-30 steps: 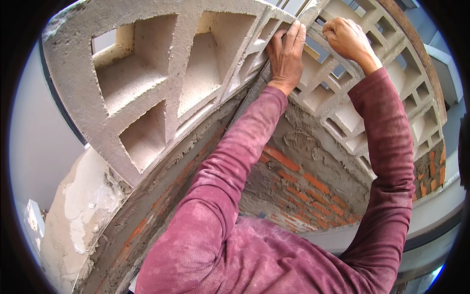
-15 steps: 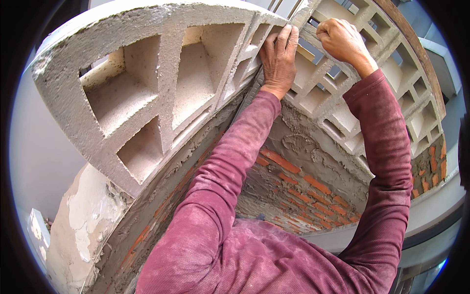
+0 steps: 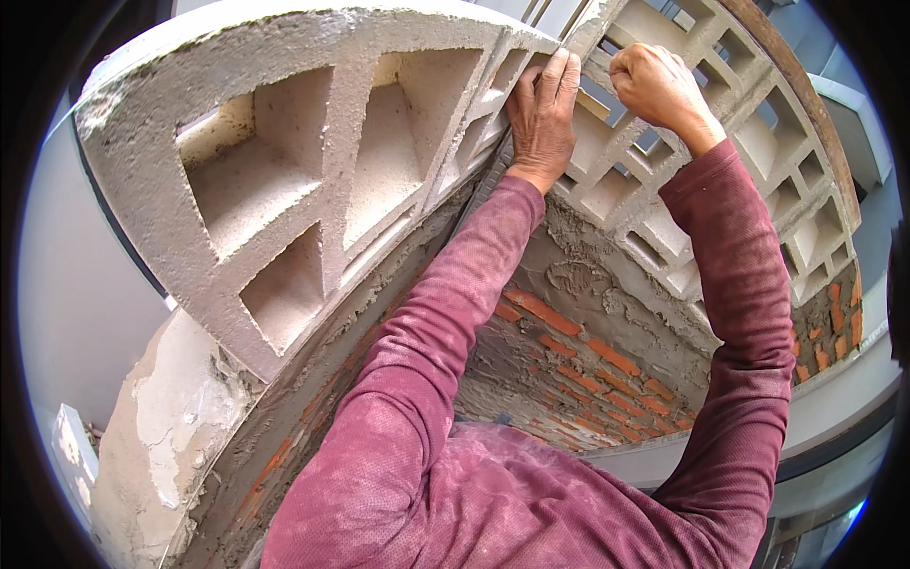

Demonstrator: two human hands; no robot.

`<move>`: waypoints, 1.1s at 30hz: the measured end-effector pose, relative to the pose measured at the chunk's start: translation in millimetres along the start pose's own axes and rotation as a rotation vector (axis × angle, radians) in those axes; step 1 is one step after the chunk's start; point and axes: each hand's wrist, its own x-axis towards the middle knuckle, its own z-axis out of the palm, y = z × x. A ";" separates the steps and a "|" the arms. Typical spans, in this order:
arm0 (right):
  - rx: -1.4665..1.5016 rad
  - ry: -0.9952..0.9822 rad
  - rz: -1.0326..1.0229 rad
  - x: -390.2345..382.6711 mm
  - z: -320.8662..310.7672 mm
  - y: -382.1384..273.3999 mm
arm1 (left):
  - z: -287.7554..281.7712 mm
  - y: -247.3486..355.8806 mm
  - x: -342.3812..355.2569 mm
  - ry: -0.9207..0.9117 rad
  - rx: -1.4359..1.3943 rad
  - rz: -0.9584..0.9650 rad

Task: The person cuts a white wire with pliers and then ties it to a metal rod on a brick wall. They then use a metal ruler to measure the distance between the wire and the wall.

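A pale cement ventilation block [image 3: 343, 123] with deep openings stands on the mortar-covered wall top at the left. My left hand [image 3: 543, 121] lies against this block's right end with its fingers stretched upward, near the corner with a second openwork block panel [image 3: 758, 123]. In front of that panel my right hand [image 3: 661, 87] is raised, its fingers curled into a fist. Whatever it may hold is hidden. A thin yellowish edge [image 3: 593, 102] shows between the two hands, but its kind is unclear.
Below the blocks, a brick wall [image 3: 607, 379] is partly smeared with grey mortar [image 3: 578, 270]. A brown strip [image 3: 806, 85] borders the right panel's outer edge. A broken, peeling plaster surface [image 3: 180, 417] stands at lower left.
The left block's far-left end has shifted slightly to the right in view. My right hand has come down a little, still curled. My left hand stays at the block's end.
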 end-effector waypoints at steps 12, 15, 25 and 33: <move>-0.206 -0.118 -0.515 51.0 -31.8 -3.9 | 2.8 1.8 0.9 0.047 -0.009 -0.001; -0.309 -0.263 -0.654 76.4 -38.5 -10.1 | 3.1 2.5 2.3 0.041 -0.031 -0.022; -0.327 -0.294 -0.783 122.6 -33.0 -27.0 | 6.9 12.5 7.8 0.023 0.079 -0.065; -0.419 -0.553 -0.554 157.7 -32.6 -40.9 | 7.6 22.9 10.7 -0.030 0.127 -0.159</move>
